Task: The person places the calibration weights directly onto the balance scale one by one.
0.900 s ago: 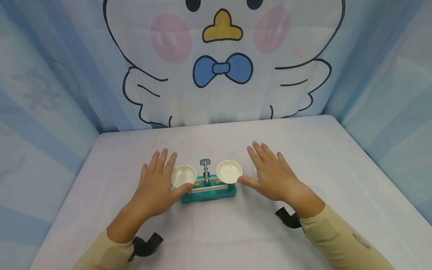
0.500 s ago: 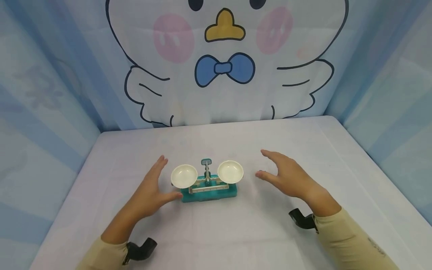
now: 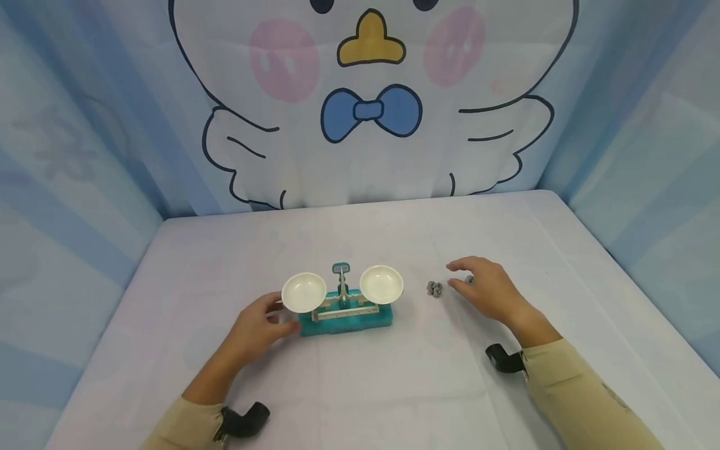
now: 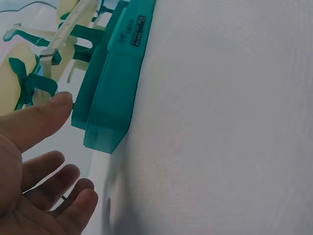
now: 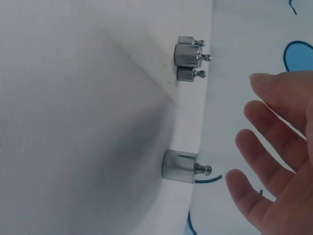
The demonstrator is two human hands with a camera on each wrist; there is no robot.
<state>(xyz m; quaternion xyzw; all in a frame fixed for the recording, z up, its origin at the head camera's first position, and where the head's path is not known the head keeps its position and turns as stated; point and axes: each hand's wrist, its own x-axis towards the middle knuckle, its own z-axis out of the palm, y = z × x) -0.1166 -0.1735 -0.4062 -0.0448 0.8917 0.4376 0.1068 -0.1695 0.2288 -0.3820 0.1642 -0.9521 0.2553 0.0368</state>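
The small metal weights [image 3: 434,288] right of the balance scale [image 3: 342,304] on the worktop look dense, smooth and slippery, best pinched by their knobs; right hand [image 3: 488,289] hovers open, and left hand [image 3: 255,327] rests open against the scale's near-left end.

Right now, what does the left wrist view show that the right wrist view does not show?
Only the left wrist view shows the teal balance scale seen close from its end, its cream beam, and the left hand with relaxed fingers, thumb near the base.

Only the right wrist view shows the metal weights: a cluster of three and one larger weight standing apart, with the open right hand beside them, touching none.

Both views show the white table cover and a hand that holds nothing.
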